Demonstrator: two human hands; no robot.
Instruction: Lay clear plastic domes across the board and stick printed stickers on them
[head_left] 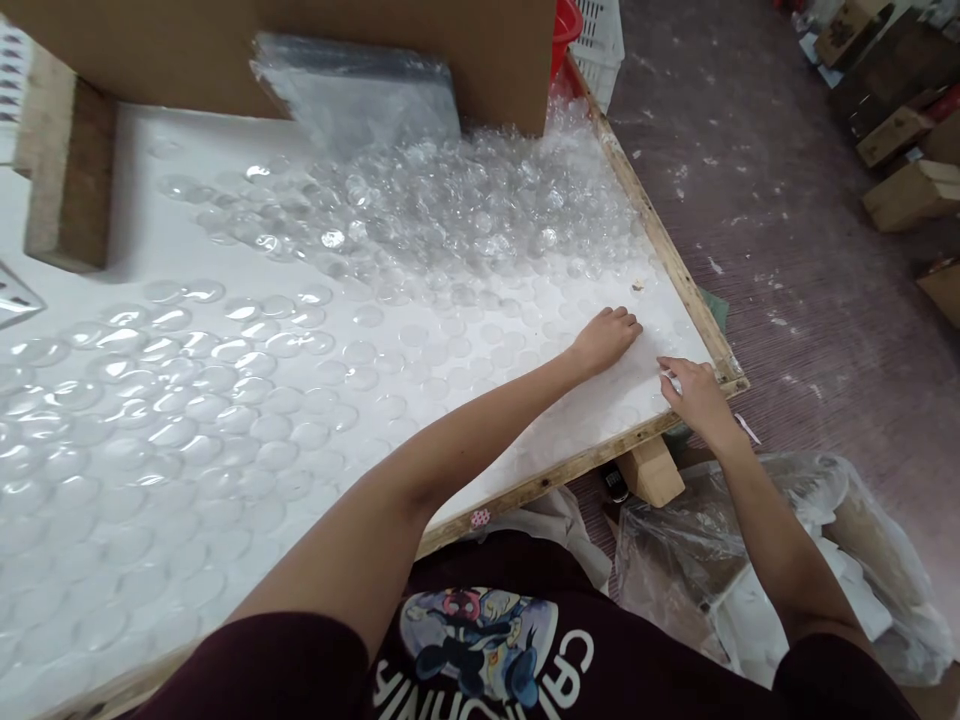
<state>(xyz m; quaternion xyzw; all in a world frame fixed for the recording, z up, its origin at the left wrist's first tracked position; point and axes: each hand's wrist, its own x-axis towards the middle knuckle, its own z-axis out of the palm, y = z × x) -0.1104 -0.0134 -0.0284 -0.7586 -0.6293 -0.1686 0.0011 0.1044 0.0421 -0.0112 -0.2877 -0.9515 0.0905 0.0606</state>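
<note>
My left hand (609, 338) is low over the white tabletop near its right corner, fingers curled down. Whatever lies under those fingers is hidden. Just to its right, my right hand (696, 395) is at the corner by the wooden rim, thumb and fingers closed on a small clear, shiny piece (672, 382). Flat clear plastic discs (255, 390) are spread over the left and middle of the white surface. Farther back lies a heap of clear discs (480, 200), loosely piled and glinting.
A stack of clear plastic sheets or bags (375, 95) leans against a cardboard panel (495, 60). Wooden strips (660, 240) edge the table. At left stands a wooden block (71, 180). A plastic-lined box (750, 580) sits below on the right; cardboard boxes (915, 195) stand on the floor.
</note>
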